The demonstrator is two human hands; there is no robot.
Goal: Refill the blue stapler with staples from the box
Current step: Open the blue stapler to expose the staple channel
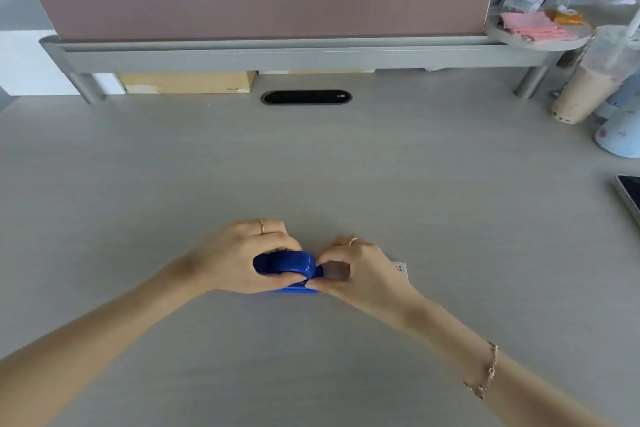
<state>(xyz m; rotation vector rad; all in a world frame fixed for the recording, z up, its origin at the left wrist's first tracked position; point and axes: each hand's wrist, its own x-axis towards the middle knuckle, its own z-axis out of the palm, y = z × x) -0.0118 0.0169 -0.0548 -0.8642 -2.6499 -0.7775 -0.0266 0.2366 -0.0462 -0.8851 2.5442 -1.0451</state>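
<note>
The blue stapler (285,265) rests on the grey desk (311,166) near its front middle. My left hand (239,256) wraps around the stapler's body from the left, thumb along its near side. My right hand (360,270) pinches the stapler's right end between thumb and forefinger, where a grey metal part shows. A small white staple box (400,269) lies just right of my right hand, mostly hidden behind it.
A grey monitor riser (277,54) with a pink panel spans the back; a cardboard box (187,82) sits under it. A drink cup (588,80), a pale blue object (620,135) and a tablet edge (628,196) stand at the right. Another person's arm shows at top right.
</note>
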